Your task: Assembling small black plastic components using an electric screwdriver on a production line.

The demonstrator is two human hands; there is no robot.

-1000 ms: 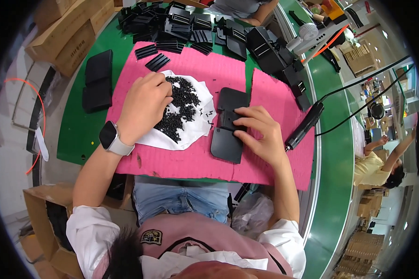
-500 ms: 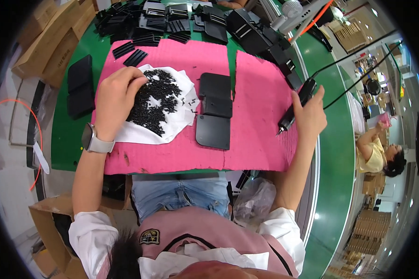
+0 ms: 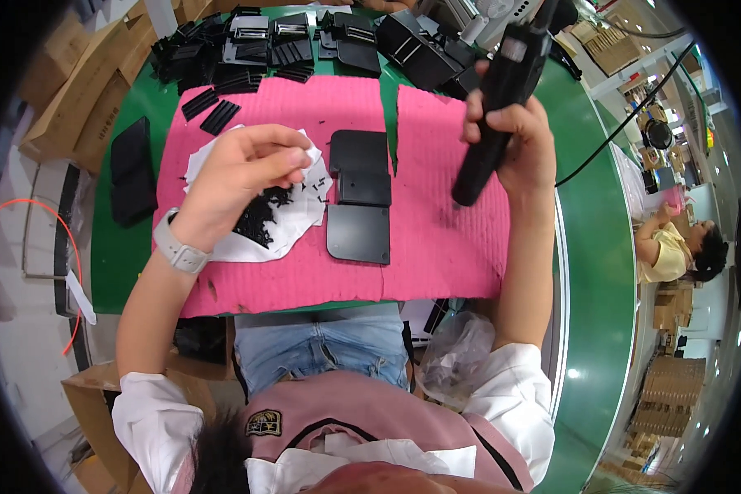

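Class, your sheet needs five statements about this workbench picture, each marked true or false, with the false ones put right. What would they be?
1. The right hand holds a black handheld tool. True.
2. A black panel piece lies right of the white cloth. True.
3. The left hand grips that panel piece. False: it is over the cloth.
4. The wrist strap is on the right wrist. False: the left.
5. Small black screws lie on the cloth. True.

Screws (image 3: 259, 224) lie on my cloth (image 3: 298, 221), left of the plate (image 3: 361, 233), all atop cardboard (image 3: 440, 267); parts (image 3: 284, 51) heap behind; the driver (image 3: 502, 92) hangs right, in my right hand (image 3: 527, 155).
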